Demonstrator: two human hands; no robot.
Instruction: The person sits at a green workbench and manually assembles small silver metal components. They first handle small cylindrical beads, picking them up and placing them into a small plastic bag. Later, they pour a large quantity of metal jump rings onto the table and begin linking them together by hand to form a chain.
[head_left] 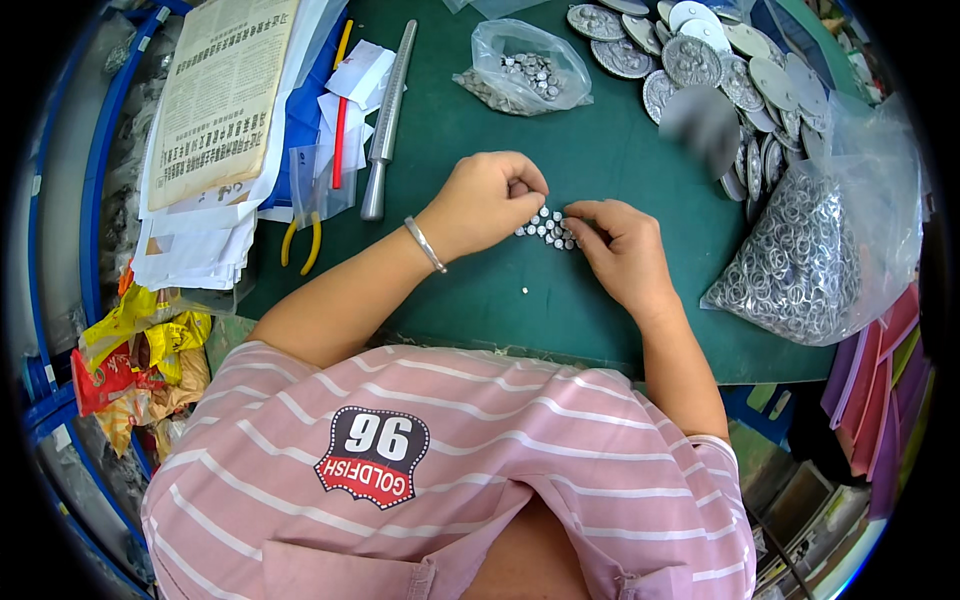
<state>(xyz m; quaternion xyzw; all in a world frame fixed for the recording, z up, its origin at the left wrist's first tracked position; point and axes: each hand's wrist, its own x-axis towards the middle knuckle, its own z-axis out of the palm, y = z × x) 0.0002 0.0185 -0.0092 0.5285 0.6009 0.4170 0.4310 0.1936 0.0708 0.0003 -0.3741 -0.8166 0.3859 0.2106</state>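
A small loose cluster of shiny silver round metal pieces (pixel 553 232) lies on the dark green tabletop (pixel 470 320), between the person's two hands. The left hand (pixel 492 200) is at its upper left side. Its fingers are curled inward, and the thumb and the index finger come near each other just beside the pieces. The right hand (pixel 625 255) is at the right edge of the cluster, half closed, with the index finger and the thumb bent together toward the pieces. Whether either hand grips a piece, one cannot tell, because the fingertips hide it. One tiny pale piece (pixel 525 290) lies apart, nearer to the person.

As for writing, the pink shirt with white stripes (pixel 500 420) carries a dark and red badge-shaped print (pixel 374 456) with white figures and letters, which appears upside down. The yellowed newspaper sheet (pixel 220 95) at the left shows rows of black printed characters.

Beyond the hands stands an open clear plastic bag (pixel 572 85) with small silver pieces. At the upper right there is a heap of round embossed silver discs (pixel 692 62), and below it a clear bag of silver metal rings (pixel 790 250). Left of the left hand lies a long tapered grey metal rod (pixel 391 115).
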